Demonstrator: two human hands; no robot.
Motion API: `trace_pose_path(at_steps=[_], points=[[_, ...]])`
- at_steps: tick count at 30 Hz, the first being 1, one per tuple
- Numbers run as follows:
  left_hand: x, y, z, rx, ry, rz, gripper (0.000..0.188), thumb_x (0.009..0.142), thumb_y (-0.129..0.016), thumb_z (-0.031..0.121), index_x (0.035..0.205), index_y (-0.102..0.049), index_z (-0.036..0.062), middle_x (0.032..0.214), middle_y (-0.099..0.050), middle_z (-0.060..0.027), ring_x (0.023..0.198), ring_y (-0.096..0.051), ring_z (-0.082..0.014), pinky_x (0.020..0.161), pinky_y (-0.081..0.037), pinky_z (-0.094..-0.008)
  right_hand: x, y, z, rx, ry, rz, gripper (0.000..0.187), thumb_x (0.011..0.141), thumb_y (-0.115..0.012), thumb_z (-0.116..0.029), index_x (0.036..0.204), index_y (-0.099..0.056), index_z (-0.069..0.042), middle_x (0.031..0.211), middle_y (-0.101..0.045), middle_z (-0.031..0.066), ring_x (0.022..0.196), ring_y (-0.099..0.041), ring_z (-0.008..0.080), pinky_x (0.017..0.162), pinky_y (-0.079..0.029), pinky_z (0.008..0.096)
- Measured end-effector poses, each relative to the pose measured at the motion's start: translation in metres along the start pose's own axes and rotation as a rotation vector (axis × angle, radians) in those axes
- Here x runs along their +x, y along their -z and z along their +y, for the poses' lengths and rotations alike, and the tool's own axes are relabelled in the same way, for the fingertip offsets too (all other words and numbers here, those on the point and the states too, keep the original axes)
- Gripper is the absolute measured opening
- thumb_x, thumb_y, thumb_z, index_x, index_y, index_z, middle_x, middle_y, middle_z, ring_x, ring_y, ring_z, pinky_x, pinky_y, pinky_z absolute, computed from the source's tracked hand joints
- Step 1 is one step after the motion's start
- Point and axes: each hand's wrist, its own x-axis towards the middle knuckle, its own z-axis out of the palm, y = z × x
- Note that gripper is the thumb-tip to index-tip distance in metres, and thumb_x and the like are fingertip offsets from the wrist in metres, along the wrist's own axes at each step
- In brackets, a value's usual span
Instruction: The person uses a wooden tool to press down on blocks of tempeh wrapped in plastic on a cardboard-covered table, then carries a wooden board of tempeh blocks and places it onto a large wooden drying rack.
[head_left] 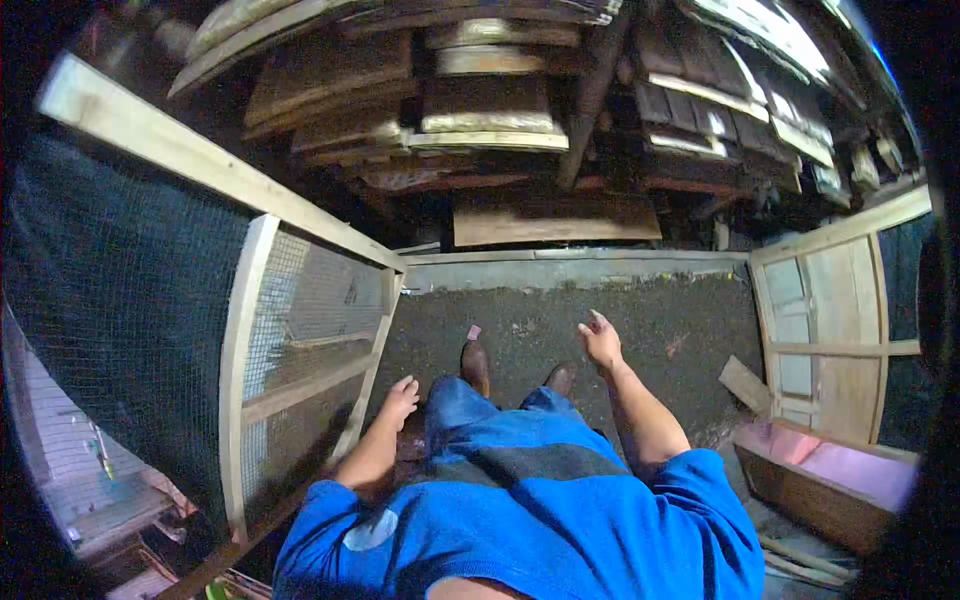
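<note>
My right hand [601, 342] reaches forward over the dark ground, its fingers partly stretched and apart, with nothing visible in it. Lower down on the left, my left hand [400, 402] hangs beside my knee with loosely bent fingers and no object showing in it. It is nearest to a pale wooden frame [255, 300] covered with wire mesh [282, 285]. Just ahead of my left shoe [476, 366] lies a small pink piece [474, 332] on the dark ground [520, 310].
Stacked boards [490, 140] fill the far side behind a low grey ledge [570, 270]. A wooden frame with panels [835, 320] stands at right. Near it are a loose wood piece [745, 386] and a wooden box [820, 500] with a pink inside. Dark netting [110, 270] hangs at left.
</note>
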Motion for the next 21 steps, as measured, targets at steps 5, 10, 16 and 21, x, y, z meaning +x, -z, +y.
trace_pose_path(at_steps=[5, 10, 16, 21], points=[[-0.027, -0.04, 0.032, 0.239, 0.118, -0.104, 0.051, 0.096, -0.052, 0.036, 0.14, -0.041, 0.0097, 0.116, -0.06, -0.0136, 0.084, -0.065, -0.0237, 0.064, -0.051, -0.0357, -0.024, 0.014, 0.128, -0.054, -0.1, 0.097, 0.058, 0.086, -0.066, -0.029, 0.133, -0.049, 0.0, 0.119, -0.062, 0.0199, 0.111, -0.061, 0.025, 0.093, -0.047, 0.0342], [-0.02, -0.068, 0.034, 0.311, 0.105, -0.077, 0.041, 0.096, -0.053, 0.037, 0.126, -0.053, 0.0088, 0.082, -0.062, -0.0068, 0.054, -0.053, -0.0149, 0.043, -0.04, -0.0316, -0.1, 0.053, 0.263, -0.066, -0.479, 0.108, 0.048, 0.087, -0.057, -0.042, 0.108, -0.065, 0.001, 0.092, -0.069, 0.0172, 0.088, -0.067, 0.0326, 0.075, -0.052, 0.0415], [-0.014, -0.14, 0.066, 0.453, 0.033, -0.139, 0.032, 0.096, -0.052, 0.034, 0.111, -0.061, 0.0072, 0.08, -0.062, -0.0049, 0.052, -0.051, -0.0132, 0.045, -0.04, -0.0306, -0.137, 0.133, 0.323, 1.237, -1.04, 0.485, 0.025, 0.094, -0.055, -0.03, 0.09, -0.053, -0.006, 0.068, -0.049, 0.0085, 0.048, -0.046, 0.0252, 0.049, -0.045, 0.0418], [0.009, -0.213, 0.106, 0.48, -0.063, -0.234, 0.024, 0.094, -0.051, 0.029, 0.101, -0.062, 0.0087, 0.079, -0.061, -0.0037, 0.053, -0.052, -0.0126, 0.046, -0.042, -0.0301, -0.104, 0.258, 0.309, 1.547, -0.517, 0.473, 0.022, 0.096, -0.053, -0.03, 0.087, -0.05, -0.011, 0.068, -0.048, 0.0012, 0.054, -0.045, 0.0157, 0.046, -0.039, 0.0307]])
